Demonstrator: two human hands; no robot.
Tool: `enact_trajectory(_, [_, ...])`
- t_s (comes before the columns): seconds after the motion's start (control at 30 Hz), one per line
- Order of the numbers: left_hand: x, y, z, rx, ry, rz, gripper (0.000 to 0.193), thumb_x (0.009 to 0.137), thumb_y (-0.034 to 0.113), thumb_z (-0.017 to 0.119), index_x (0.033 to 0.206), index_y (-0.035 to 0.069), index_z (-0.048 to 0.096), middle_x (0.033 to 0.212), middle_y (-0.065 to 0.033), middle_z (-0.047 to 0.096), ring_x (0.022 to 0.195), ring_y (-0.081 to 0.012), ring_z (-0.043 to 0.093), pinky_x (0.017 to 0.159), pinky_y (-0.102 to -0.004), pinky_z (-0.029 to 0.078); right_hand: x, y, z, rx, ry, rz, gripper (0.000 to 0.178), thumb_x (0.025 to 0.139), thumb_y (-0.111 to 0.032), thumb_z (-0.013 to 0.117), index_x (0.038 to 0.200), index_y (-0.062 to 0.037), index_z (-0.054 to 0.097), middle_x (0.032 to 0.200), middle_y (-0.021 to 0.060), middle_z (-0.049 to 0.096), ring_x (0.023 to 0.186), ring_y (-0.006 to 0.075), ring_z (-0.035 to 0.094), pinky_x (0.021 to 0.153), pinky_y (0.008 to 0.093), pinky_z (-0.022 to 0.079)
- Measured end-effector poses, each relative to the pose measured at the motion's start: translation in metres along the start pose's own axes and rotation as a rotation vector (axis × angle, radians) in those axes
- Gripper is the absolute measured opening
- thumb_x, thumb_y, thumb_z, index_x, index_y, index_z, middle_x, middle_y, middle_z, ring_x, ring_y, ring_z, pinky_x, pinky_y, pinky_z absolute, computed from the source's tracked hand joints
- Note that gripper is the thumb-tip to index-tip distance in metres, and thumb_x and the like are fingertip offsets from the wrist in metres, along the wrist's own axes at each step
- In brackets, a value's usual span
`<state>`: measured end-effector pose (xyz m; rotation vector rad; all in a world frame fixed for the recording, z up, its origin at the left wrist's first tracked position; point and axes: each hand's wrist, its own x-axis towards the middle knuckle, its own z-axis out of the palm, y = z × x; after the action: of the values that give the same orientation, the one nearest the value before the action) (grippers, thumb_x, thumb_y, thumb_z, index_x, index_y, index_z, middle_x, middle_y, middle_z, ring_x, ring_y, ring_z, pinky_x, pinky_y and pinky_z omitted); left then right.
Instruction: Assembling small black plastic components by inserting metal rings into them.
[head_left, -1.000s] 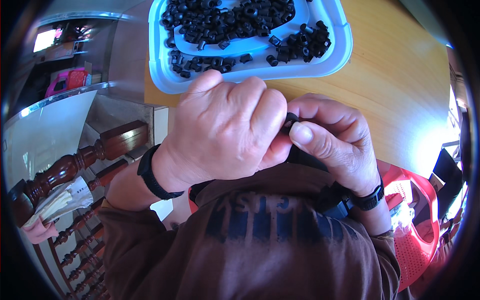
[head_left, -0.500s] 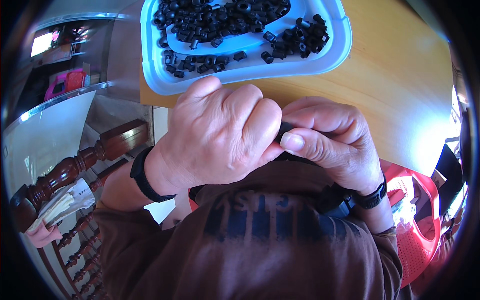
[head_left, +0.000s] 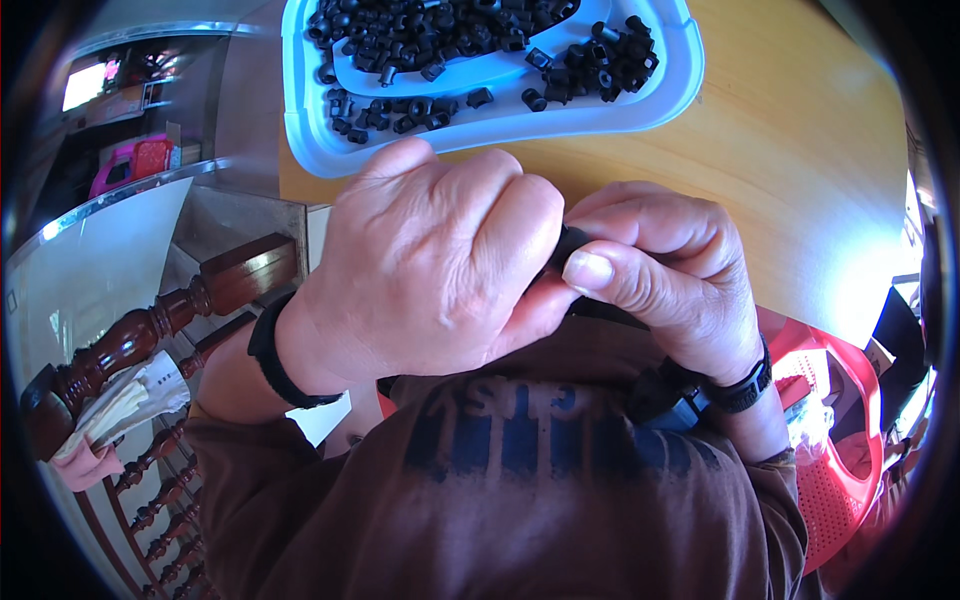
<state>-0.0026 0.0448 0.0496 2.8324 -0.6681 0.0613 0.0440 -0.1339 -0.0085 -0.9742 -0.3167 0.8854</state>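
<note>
My left hand is curled into a fist, its back toward the view. Between it and my right hand a small black part peeks out, mostly covered by fingers. The thumb and forefinger of my right hand pinch this part, and the left fingers close round its other side. Both hands meet just in front of the table edge. Beyond them lies a white tray holding many small black plastic fittings, short and tubular, some heaped on a raised inner piece.
The wooden table extends to the right of the tray. A dark turned-wood railing with papers and cloth on it stands at my left. At the right is a red perforated plastic chair or basket. A pink item sits far left.
Both hands have shifted very slightly up in the picture, still gripping the small black part, of which a little more shows. The tray appears slightly higher in the picture.
</note>
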Motion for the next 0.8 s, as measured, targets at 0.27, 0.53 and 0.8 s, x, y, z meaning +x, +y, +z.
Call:
enact_trajectory(0.27, [-0.002, 0.001, -0.002, 0.069, -0.031, 0.034, 0.022, 0.071, 0.022, 0.063, 0.075, 0.003, 0.052, 0.063, -0.0082, 0.048, 0.052, -0.0247, 0.048, 0.05, -0.0338, 0.036, 0.0, -0.002, 0.001, 0.004, -0.002, 0.029, 0.014, 0.078, -0.011, 0.069, 0.085, 0.0015, 0.067, 0.086, 0.0097, 0.063, 0.078, 0.0154, 0.058, 0.071, 0.0269, 0.046])
enact_trajectory(0.53, [-0.007, 0.003, 0.005, 0.158, -0.019, 0.079, 0.024, 0.074, 0.024, 0.061, 0.075, 0.002, 0.052, 0.065, -0.0086, 0.048, 0.055, -0.0249, 0.049, 0.051, -0.0338, 0.037, -0.002, -0.001, 0.002, -0.051, 0.016, -0.019, 0.014, 0.078, -0.011, 0.069, 0.082, 0.0021, 0.066, 0.083, 0.0082, 0.062, 0.075, 0.014, 0.057, 0.068, 0.0251, 0.045])
enact_trajectory(0.8, [0.006, 0.002, 0.007, -0.092, 0.071, 0.068, 0.026, 0.072, 0.027, 0.066, 0.069, 0.004, 0.053, 0.061, -0.0075, 0.048, 0.051, -0.0242, 0.047, 0.048, -0.0325, 0.034, 0.0, -0.001, -0.006, 0.21, -0.015, 0.048, 0.024, 0.087, -0.02, 0.06, 0.082, 0.0035, 0.064, 0.08, 0.0056, 0.06, 0.071, 0.0098, 0.053, 0.064, 0.0238, 0.043])
